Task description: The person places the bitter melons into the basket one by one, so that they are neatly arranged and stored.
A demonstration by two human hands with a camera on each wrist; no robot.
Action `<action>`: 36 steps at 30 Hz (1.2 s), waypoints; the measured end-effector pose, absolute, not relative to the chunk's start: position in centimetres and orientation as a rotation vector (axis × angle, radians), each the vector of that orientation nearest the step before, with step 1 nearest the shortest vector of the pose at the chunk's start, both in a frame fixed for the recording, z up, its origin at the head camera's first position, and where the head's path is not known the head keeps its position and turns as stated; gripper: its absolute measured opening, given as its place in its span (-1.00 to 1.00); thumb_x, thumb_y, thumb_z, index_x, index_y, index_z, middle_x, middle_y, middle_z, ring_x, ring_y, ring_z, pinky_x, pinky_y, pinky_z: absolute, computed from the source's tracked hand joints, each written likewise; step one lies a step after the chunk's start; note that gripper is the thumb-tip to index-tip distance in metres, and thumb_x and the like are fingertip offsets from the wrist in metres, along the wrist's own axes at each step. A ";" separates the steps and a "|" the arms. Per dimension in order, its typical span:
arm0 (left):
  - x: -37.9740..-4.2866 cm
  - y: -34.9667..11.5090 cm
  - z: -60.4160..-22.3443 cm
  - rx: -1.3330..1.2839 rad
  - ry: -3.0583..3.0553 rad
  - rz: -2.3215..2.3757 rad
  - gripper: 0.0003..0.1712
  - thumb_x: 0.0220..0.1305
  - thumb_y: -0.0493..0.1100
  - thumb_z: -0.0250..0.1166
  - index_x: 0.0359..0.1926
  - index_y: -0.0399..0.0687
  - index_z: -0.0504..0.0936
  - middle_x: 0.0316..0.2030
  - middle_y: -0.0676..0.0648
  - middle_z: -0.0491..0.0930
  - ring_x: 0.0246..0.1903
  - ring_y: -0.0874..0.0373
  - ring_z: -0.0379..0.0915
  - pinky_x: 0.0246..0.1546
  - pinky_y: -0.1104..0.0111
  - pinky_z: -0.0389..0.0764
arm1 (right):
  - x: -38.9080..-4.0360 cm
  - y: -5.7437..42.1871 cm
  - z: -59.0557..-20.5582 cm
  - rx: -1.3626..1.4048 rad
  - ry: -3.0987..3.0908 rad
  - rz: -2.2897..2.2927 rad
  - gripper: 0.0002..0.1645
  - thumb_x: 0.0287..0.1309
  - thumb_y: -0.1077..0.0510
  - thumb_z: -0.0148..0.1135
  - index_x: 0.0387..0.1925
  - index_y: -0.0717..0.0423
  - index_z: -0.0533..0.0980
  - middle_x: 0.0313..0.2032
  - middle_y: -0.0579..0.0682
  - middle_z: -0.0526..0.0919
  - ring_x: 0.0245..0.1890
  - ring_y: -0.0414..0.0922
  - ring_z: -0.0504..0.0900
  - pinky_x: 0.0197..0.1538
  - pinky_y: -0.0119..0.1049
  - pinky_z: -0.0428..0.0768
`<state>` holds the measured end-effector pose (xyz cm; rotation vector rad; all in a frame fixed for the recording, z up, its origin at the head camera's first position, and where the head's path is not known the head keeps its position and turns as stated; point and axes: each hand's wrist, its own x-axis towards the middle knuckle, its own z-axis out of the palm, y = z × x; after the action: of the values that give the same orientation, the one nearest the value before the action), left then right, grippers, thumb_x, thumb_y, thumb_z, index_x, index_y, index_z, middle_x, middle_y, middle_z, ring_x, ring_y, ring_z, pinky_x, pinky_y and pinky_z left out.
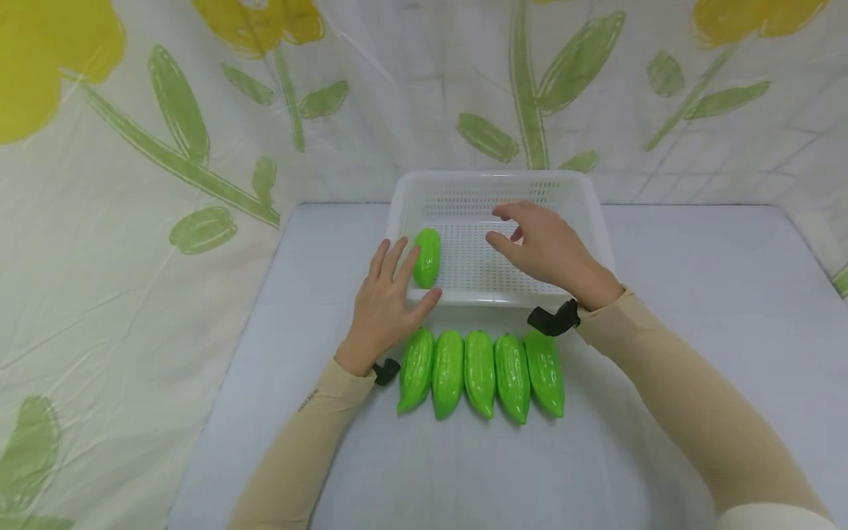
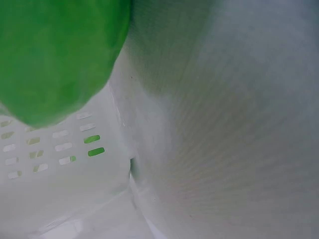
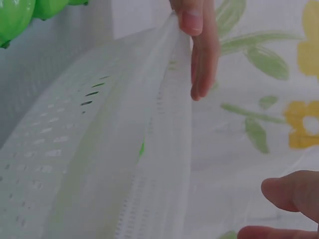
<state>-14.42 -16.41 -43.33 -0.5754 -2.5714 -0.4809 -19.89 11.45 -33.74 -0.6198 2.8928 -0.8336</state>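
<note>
One glossy green ridged bitter gourd [image 1: 427,258] lies at the left inside a white perforated plastic basket [image 1: 503,298]. My left hand [image 1: 386,305] is at the basket's front left corner with its fingers straight and spread, close beside that gourd. Over the basket's right half hovers my right hand [image 1: 546,246], fingers loosely bent and holding nothing. The right wrist view shows the thumb and fingers of the right hand [image 3: 291,209] apart, with the left hand [image 3: 203,55] at the basket rim. A large green gourd [image 2: 55,59] fills the upper left of the left wrist view.
In front of the basket, several more green gourds [image 1: 480,374] lie side by side on the pale table [image 1: 464,471]. A white cloth with yellow flowers and green leaves [image 1: 397,96] hangs behind the table. Both wrists carry black mounts [image 1: 555,319].
</note>
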 end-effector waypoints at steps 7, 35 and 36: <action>-14.4 -16.5 -43.4 -0.576 -2.563 -0.476 0.05 0.49 0.54 -0.29 0.48 -0.21 0.40 0.48 -0.33 0.33 0.52 -0.37 0.12 0.25 -0.18 0.57 | -16.5 13.1 -33.7 -0.626 3.036 -0.941 -0.47 0.46 -0.06 0.20 0.31 0.13 0.55 0.25 0.10 0.63 -0.05 0.05 0.72 -0.04 0.05 0.66; -14.5 -16.4 -43.3 -0.584 -2.555 -0.479 0.02 0.50 0.52 -0.26 0.46 -0.24 0.41 0.46 -0.34 0.34 0.51 -0.39 0.14 0.16 -0.21 0.63 | -8.8 17.0 -36.7 -0.783 3.221 -1.147 -0.54 0.25 0.21 0.41 0.19 0.14 0.64 0.00 0.01 0.75 -0.32 -0.16 0.68 -0.44 -0.58 0.40; -14.5 -16.4 -43.2 -0.583 -2.557 -0.479 0.03 0.50 0.52 -0.27 0.46 -0.24 0.41 0.47 -0.34 0.34 0.51 -0.39 0.14 0.16 -0.21 0.63 | -8.6 17.1 -36.7 -0.786 3.219 -1.145 -0.54 0.24 0.22 0.42 0.18 0.14 0.64 0.00 0.01 0.76 -0.32 -0.16 0.69 -0.43 -0.59 0.40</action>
<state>-14.50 -16.36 -43.25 -0.5834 -2.5565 -0.4787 -8.63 17.12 -36.74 -0.7857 3.2195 -1.1446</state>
